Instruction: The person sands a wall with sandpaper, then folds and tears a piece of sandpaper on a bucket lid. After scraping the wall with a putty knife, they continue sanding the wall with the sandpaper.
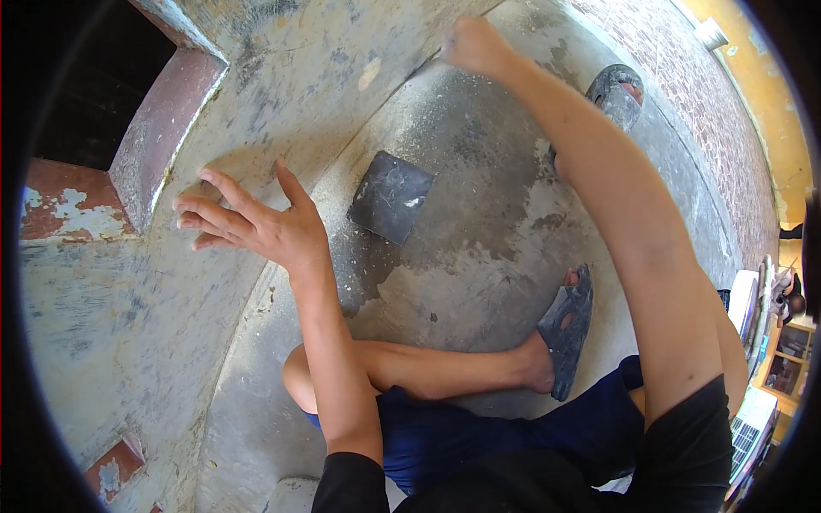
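Observation:
My left hand [261, 220] is held before the worn, pale-painted wall [111, 333], its fingers spread and nothing between them. Higher up and to the right, my right hand [475, 44] is closed in a fist close to the wall. What it holds, if anything, is hidden by the curled fingers. On the concrete floor [462, 299] between my arms lies a dark grey square sheet [391, 197], scuffed and dusted with white marks. Pale dust is scattered along the foot of the wall.
A grey slipper [568, 335] is on my bent foot, and another slipper [617, 96] shows farther up. A dark opening [98, 81] with a chipped reddish edge breaks the wall at upper left. A wooden cabinet [782, 368] and other household items stand at the far right.

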Tool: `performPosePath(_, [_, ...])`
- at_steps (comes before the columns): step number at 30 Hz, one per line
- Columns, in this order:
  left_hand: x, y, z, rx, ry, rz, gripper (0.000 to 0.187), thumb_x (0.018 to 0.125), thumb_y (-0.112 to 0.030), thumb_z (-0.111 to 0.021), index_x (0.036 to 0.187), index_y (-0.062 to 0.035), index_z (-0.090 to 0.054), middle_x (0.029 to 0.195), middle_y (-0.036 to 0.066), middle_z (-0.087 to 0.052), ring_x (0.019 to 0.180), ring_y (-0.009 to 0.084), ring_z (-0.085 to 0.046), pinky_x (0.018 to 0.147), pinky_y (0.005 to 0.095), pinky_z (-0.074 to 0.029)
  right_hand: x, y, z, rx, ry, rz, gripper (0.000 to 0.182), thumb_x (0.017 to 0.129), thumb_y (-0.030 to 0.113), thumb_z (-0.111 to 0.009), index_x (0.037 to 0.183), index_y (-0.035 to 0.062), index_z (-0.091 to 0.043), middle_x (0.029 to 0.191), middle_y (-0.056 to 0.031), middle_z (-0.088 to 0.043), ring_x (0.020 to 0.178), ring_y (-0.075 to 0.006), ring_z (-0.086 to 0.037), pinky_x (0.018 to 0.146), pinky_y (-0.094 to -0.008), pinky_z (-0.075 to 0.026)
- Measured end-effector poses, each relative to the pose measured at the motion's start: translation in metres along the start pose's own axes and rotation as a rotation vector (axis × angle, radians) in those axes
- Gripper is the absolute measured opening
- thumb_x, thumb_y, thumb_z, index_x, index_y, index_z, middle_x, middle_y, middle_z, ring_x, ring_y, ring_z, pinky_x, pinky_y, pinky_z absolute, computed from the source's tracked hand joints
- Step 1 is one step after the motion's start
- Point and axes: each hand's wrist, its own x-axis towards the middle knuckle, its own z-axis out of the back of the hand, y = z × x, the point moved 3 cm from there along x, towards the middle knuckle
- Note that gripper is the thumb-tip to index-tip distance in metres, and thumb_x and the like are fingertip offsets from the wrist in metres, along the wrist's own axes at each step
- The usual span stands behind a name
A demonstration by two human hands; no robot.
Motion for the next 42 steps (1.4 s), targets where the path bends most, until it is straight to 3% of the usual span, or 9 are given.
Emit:
performPosePath(10, [0.001, 0.002, -0.001, 0.005, 0.014, -0.001, 0.097, 0.082, -0.028, -0.083, 0.159, -0.0069, -0.028, 0.166, 0.029, -0.005, 0.154, 0.0463, 0.008, 0.116, 0.0668, 0.011, 0.03, -0.035, -0.014, -0.162, 0.008, -0.025, 0.027, 0.081, 0.02, -0.069, 0.094, -0.0026, -0.074, 0.093, -0.0251, -0.072, 0.097, -0.0391, -0.071, 0.089, -0.047, -0.056])
performPosePath(16, [0.001, 0.001, -0.004, -0.005, 0.0, 0.002, 0.101, 0.079, -0.029, -0.085, 0.16, -0.0093, -0.027, 0.165, 0.03, -0.005, 0.153, 0.0496, 0.007, 0.112, 0.0727, 0.009, 0.044, -0.053, -0.029, -0.108, -0.323, -0.075, 0.02, 0.077, 0.016, -0.066, 0.08, -0.0025, -0.073, 0.088, -0.027, -0.071, 0.086, -0.0416, -0.07, 0.079, -0.0524, -0.055])
performPosePath(18, [0.004, 0.003, -0.006, 0.012, -0.003, 0.005, 0.101, 0.079, -0.029, -0.085, 0.16, -0.0097, -0.028, 0.166, 0.03, -0.005, 0.153, 0.05, 0.007, 0.112, 0.0734, 0.009, 0.061, -0.06, -0.031, -0.322, -0.15, 0.145, 0.019, 0.076, 0.014, -0.065, 0.082, -0.0031, -0.072, 0.088, -0.0281, -0.069, 0.086, -0.0426, -0.069, 0.08, -0.0521, -0.054])
performPosePath(24, [0.004, -0.002, -0.003, -0.001, 0.016, 0.021, 0.101, 0.079, -0.029, -0.084, 0.16, -0.0099, -0.027, 0.166, 0.03, -0.003, 0.152, 0.0508, 0.007, 0.111, 0.0744, 0.007, 0.013, -0.02, -0.013, -0.167, -0.262, -0.07, 0.018, 0.08, 0.014, -0.068, 0.087, -0.0026, -0.073, 0.085, -0.0212, -0.072, 0.087, -0.0354, -0.072, 0.083, -0.0465, -0.058])
performPosePath(28, [0.003, 0.001, -0.003, 0.005, 0.025, 0.014, 0.095, 0.082, -0.027, -0.081, 0.158, -0.0027, -0.03, 0.165, 0.031, -0.005, 0.153, 0.0479, 0.011, 0.114, 0.0682, 0.011, 0.0, 0.003, 0.019, 0.012, -0.17, 0.081, 0.016, 0.08, 0.014, -0.07, 0.083, -0.0007, -0.074, 0.084, -0.0204, -0.072, 0.085, -0.0339, -0.072, 0.082, -0.0462, -0.058])
performPosePath(34, [0.006, -0.001, -0.002, 0.012, 0.016, 0.004, 0.096, 0.081, -0.026, -0.081, 0.158, -0.0029, -0.029, 0.165, 0.032, -0.005, 0.153, 0.0491, 0.009, 0.113, 0.0698, 0.011, -0.02, 0.029, 0.042, -0.012, -0.171, -0.058, 0.015, 0.08, 0.016, -0.068, 0.082, 0.0034, -0.075, 0.084, -0.0199, -0.072, 0.085, -0.0369, -0.071, 0.082, -0.0467, -0.057])
performPosePath(36, [0.002, 0.0, 0.001, 0.012, 0.029, -0.014, 0.096, 0.081, -0.026, -0.081, 0.158, -0.003, -0.029, 0.165, 0.032, -0.004, 0.152, 0.0496, 0.009, 0.113, 0.0703, 0.011, -0.031, 0.034, 0.071, 0.057, -0.245, -0.215, 0.019, 0.075, 0.015, -0.066, 0.083, -0.0019, -0.072, 0.088, -0.0281, -0.069, 0.087, -0.0434, -0.068, 0.081, -0.0516, -0.054])
performPosePath(39, [0.004, -0.006, -0.002, -0.01, 0.008, 0.015, 0.096, 0.082, -0.026, -0.08, 0.159, -0.0035, -0.028, 0.164, 0.033, -0.003, 0.152, 0.0504, 0.009, 0.112, 0.0708, 0.011, -0.022, 0.02, 0.027, 0.235, -0.467, 0.14, 0.022, 0.076, 0.019, -0.068, 0.085, 0.0001, -0.073, 0.087, -0.0272, -0.069, 0.086, -0.0443, -0.068, 0.082, -0.0509, -0.054])
performPosePath(42, [0.005, -0.005, -0.003, -0.004, 0.022, 0.025, 0.095, 0.082, -0.024, -0.08, 0.158, -0.003, -0.028, 0.164, 0.034, -0.003, 0.152, 0.0508, 0.009, 0.113, 0.0706, 0.01, -0.027, 0.023, 0.037, -0.005, -0.354, -0.044, 0.024, 0.077, 0.023, -0.07, 0.089, 0.0027, -0.077, 0.085, -0.0271, -0.07, 0.085, -0.0428, -0.07, 0.08, -0.0492, -0.055])
